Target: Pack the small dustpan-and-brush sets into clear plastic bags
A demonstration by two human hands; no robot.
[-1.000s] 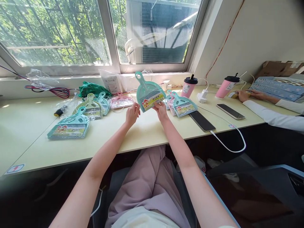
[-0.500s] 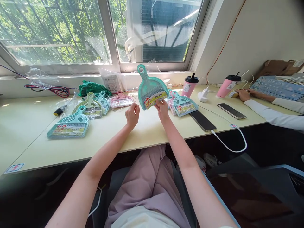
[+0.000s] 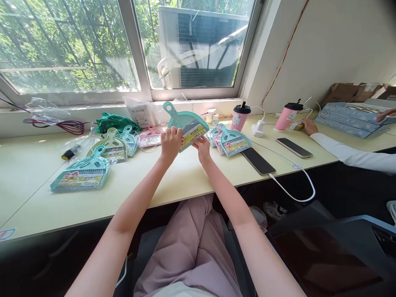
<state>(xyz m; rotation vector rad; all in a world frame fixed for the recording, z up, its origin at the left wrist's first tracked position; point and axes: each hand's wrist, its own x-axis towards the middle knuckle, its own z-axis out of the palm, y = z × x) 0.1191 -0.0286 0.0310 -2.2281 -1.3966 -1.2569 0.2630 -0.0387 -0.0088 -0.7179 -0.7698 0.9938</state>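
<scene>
I hold a teal mini dustpan-and-brush set (image 3: 185, 122) tilted above the pale desk (image 3: 185, 177), handle pointing up and left. My left hand (image 3: 169, 142) grips its left edge and my right hand (image 3: 201, 148) pinches its lower right corner by the yellow label. Just right of it lies a small pile of teal and pink sets (image 3: 230, 140). To the left lie a pink set (image 3: 149, 137), a green and teal pair (image 3: 119, 144) and a bagged teal set (image 3: 81, 173).
Two phones (image 3: 258, 161) (image 3: 293, 147) lie on the right, one on a white cable (image 3: 293, 181). Two pink cups (image 3: 239, 116) (image 3: 286, 115) stand behind. A co-worker's sleeve and hand (image 3: 340, 146) rest at far right by blue boxes (image 3: 352, 117). A screwdriver (image 3: 68, 153) and green bag (image 3: 116, 121) sit left.
My left hand has come back onto the dustpan set, which has been lowered and tilted further left. The camera has shifted slightly, moving the view leftward.
</scene>
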